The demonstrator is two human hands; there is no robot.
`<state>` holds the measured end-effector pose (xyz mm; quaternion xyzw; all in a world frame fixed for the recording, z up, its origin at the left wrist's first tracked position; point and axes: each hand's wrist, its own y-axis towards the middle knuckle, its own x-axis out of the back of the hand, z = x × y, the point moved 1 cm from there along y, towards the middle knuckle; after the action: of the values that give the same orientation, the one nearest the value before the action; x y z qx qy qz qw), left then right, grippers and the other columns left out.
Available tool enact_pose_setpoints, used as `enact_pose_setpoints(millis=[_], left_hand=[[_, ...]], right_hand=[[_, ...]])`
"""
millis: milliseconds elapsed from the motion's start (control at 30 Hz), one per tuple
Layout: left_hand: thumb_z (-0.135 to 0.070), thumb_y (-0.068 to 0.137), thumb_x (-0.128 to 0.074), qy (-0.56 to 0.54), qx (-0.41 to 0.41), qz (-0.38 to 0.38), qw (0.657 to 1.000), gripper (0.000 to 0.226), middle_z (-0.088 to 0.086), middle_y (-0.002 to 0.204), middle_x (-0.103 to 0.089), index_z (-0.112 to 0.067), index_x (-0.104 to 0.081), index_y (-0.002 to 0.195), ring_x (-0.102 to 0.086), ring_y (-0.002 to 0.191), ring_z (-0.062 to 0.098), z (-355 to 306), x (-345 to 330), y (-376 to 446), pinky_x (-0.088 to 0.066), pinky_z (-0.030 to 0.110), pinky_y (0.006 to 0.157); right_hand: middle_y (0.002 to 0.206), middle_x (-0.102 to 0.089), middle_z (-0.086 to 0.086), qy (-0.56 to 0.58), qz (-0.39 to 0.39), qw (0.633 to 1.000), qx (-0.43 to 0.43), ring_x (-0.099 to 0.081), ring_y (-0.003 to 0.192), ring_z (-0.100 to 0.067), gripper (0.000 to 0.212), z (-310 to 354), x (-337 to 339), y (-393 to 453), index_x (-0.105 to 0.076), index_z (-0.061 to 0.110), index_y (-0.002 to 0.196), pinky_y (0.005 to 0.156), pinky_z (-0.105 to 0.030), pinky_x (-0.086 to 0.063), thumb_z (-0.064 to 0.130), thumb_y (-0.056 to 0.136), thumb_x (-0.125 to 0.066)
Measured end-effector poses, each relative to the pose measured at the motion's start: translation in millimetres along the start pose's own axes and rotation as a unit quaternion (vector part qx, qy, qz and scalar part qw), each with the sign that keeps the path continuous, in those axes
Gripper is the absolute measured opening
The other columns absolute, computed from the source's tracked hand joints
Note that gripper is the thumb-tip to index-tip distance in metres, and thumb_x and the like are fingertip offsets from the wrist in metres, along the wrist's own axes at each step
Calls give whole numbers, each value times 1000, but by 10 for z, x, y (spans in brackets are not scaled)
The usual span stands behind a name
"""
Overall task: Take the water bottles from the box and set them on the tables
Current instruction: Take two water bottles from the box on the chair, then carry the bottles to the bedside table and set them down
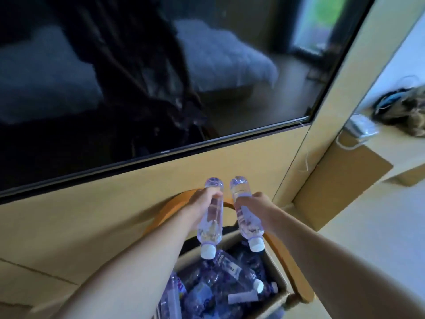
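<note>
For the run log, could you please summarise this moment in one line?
left hand: bottle | right hand: bottle | both above box

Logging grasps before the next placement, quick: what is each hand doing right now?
Left hand: closed around a water bottle, cap pointing down.
Right hand: closed around a second water bottle, cap also down, above the box.

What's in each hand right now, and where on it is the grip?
Left hand and right hand each hold a bottle, left bottle, right bottle, gripped mid-body, caps toward the camera.
</note>
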<state>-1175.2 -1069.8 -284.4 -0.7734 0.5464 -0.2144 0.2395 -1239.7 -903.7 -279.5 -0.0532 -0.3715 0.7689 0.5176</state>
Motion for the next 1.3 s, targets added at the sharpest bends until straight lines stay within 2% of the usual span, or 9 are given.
enact_pose_setpoints(millis=[133,233,400,500,600,767,900,1067,1300], left_hand=[[-28,81,-68,43,-52,57,996,22,8,78,-63,-11,-70,95,-60,50,20,-343,-429,-163,-44,24,45],[-29,78,-67,94,-82,118,985,24,13,83,-60,-10,-65,93,-58,57,25,-533,-922,-345,-46,27,50],[-23,74,-67,140,-153,219,953,13,10,76,-51,-15,-64,84,-50,62,25,-694,-1992,-849,-42,32,61],[-27,70,-69,171,-174,264,933,13,6,69,-56,-15,-66,75,-54,66,24,-655,-2707,-1263,-43,36,68],[-26,81,-67,203,-190,323,905,16,9,79,-62,-10,-69,84,-59,77,26,-526,-3485,-1751,-46,36,74],[-19,88,-60,205,-199,438,853,16,17,85,-57,-4,-65,93,-59,59,25,25,-4741,-2793,-51,27,52],[-17,84,-56,219,-139,561,786,19,18,93,-43,-8,-52,100,-46,62,26,599,-5644,-3723,-43,30,55],[-21,81,-59,275,-104,643,707,25,21,80,-56,1,-60,93,-55,54,28,1377,-6615,-4866,-48,29,51],[-21,81,-60,365,-80,719,586,23,14,68,-56,-2,-58,93,-52,45,25,2590,-7503,-6396,-44,26,45]], right_hand=[[89,-67,-12,93,-74,992,34,-66,65,-23,40,-81,488,-411,-55,13,102,50,-28,-52,22,73,-81],[93,-68,-13,147,-135,978,54,-68,57,-20,48,-280,936,-744,-55,14,107,48,-30,-54,24,68,-82],[73,-64,-10,237,-242,936,97,-61,40,-12,39,-843,1718,-1445,-60,9,95,41,-25,-49,13,63,-82],[56,-60,-8,295,-288,904,113,-58,39,-18,49,-1298,2168,-1952,-55,3,92,41,-28,-48,14,51,-80],[48,-57,-8,338,-327,874,122,-55,37,-22,44,-1849,2639,-2477,-48,5,97,40,-29,-48,5,65,-78],[54,-60,-16,345,-430,825,123,-59,40,-25,25,-2935,3402,-3518,-62,-3,90,42,-31,-49,0,71,-77],[59,-54,-22,394,-484,773,114,-53,43,-24,16,-3853,3831,-4414,-64,-1,74,43,-29,-45,1,65,-77],[60,-63,-27,404,-570,713,56,-59,45,-30,11,-4870,4052,-5576,-69,-5,81,47,-34,-48,-1,72,-73],[57,-66,-9,411,-704,576,-53,-63,48,-26,20,-6035,3904,-7038,-69,1,88,50,-32,-49,8,73,-79]])
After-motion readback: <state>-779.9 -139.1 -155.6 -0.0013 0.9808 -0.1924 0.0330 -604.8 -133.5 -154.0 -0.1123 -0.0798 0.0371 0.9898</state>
